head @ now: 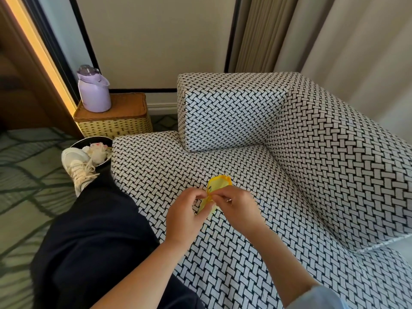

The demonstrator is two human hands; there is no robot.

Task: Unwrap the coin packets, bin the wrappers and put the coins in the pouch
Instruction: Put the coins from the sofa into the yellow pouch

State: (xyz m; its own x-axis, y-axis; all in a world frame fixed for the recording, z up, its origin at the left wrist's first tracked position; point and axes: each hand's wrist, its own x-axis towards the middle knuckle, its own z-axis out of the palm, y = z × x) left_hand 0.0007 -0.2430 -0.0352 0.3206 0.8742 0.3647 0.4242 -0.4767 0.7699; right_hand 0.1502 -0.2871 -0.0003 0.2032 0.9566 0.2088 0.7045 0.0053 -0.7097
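Note:
A small yellow pouch (217,185) is held up over the patterned sofa seat (169,166), near the middle of the view. My left hand (185,217) pinches its lower left edge. My right hand (236,206) pinches it from the right, fingers closed at its middle. The lower part of the pouch is hidden between my fingers. A dark round bin (104,162) with crumpled white wrappers (98,151) inside stands on the floor at the sofa's left end. No coins or coin packets are visible.
My leg in dark trousers (89,237) and a white shoe (77,166) cross in front of the bin. A wicker box (124,121) with a lilac bottle (93,90) on it stands behind the bin. The sofa arm and back (312,134) rise on the right.

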